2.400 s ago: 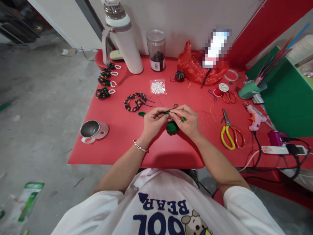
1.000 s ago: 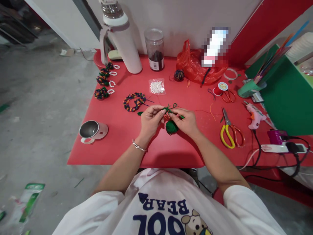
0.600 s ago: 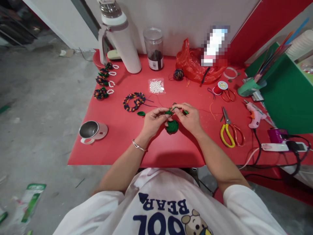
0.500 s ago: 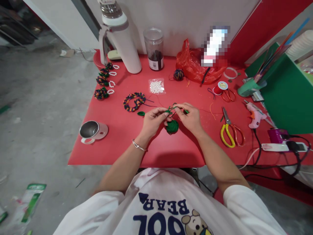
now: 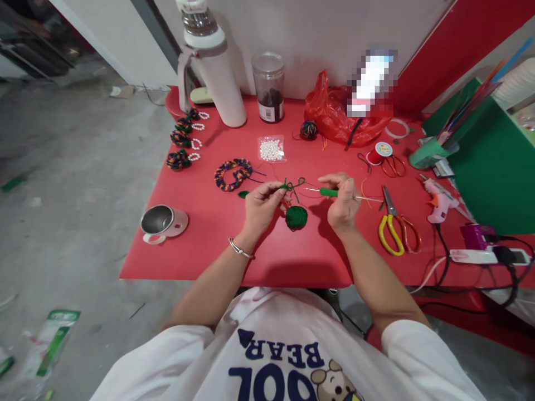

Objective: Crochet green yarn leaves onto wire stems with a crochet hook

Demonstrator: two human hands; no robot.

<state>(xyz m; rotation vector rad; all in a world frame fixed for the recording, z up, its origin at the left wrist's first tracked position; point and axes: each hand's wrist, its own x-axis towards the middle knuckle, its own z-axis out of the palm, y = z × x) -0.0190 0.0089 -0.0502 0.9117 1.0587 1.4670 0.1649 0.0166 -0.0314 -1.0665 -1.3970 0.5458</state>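
My left hand (image 5: pixel 263 205) pinches a small looped piece of green yarn (image 5: pixel 289 185), its loose ends sticking out to the right. In my right hand (image 5: pixel 343 201) is a crochet hook (image 5: pixel 329 192) with a green handle, its thin metal shaft pointing left toward the yarn but apart from it. A ball of green yarn (image 5: pixel 296 218) rests just below, between my hands. Left of my fingertips lies a small green crocheted leaf (image 5: pixel 243 194). Behind it is a multicoloured crocheted strip (image 5: pixel 232 174), curled into a loop.
Scissors (image 5: pixel 392 217), a pink glue gun (image 5: pixel 438 200) and a power strip (image 5: pixel 476 256) lie to the right. A mug (image 5: pixel 164 223) stands at the left. Toward the back are a pearl bead packet (image 5: pixel 271 149), a jar (image 5: pixel 268 89), a bottle (image 5: pixel 221 78) and a red bag (image 5: pixel 330 111).
My right hand has let go of the green yarn and moved right; the crochet hook in it now points left. My left hand still pinches the yarn. The view has shifted slightly.
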